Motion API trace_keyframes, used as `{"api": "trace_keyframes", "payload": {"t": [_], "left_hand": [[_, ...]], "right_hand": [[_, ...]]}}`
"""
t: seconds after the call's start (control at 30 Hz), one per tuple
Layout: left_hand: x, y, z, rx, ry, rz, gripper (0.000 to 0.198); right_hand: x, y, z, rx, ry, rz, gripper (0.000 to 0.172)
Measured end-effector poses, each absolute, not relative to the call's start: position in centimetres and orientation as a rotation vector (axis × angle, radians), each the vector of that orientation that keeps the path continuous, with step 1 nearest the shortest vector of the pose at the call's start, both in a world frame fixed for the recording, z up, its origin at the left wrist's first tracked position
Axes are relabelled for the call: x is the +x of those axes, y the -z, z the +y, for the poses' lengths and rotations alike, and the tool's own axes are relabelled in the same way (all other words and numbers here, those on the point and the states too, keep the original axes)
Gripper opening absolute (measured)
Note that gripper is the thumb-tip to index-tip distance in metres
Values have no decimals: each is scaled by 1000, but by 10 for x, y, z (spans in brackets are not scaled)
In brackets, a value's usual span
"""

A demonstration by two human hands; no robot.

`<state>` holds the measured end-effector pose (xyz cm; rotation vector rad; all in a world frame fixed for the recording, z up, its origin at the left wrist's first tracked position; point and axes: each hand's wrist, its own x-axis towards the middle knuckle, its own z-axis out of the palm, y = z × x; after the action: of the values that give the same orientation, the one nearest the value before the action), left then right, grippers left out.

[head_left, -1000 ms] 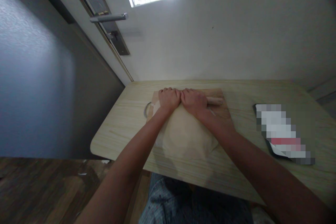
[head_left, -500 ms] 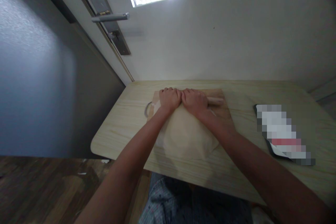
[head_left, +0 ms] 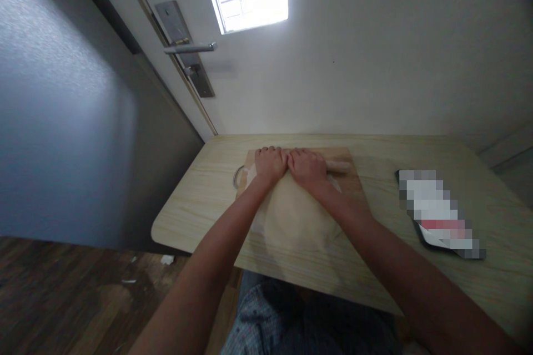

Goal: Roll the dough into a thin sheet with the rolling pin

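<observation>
A wide, thin sheet of pale dough lies over a wooden cutting board and hangs past its near edge. Across the far part of the board runs a wooden rolling pin, its right end sticking out beyond my right hand. My left hand is wrapped over the pin, fingers curled to the far side. Beside it, thumbs almost touching, my right hand grips the pin the same way. Both hands cover the middle and left of the pin.
The board, with a metal ring at its left, rests on a light wood table. A dark-edged flat object, its face pixelated, lies to the right. Behind stands a white door with a lever handle. White scraps lie on the floor.
The camera view has tilted up slightly, so the table and door sit lower in the picture. Both hands stay on the rolling pin at the board's far part.
</observation>
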<state>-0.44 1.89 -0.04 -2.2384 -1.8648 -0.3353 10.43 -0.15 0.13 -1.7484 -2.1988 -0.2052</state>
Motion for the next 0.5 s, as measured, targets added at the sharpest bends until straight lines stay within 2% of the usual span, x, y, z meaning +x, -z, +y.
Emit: {"api": "trace_keyframes", "payload": {"t": [0.5], "left_hand": [[-10, 3, -10, -2202, 431, -1815, 39]], "right_hand": [[102, 6, -24, -1655, 276, -2215, 39]]}}
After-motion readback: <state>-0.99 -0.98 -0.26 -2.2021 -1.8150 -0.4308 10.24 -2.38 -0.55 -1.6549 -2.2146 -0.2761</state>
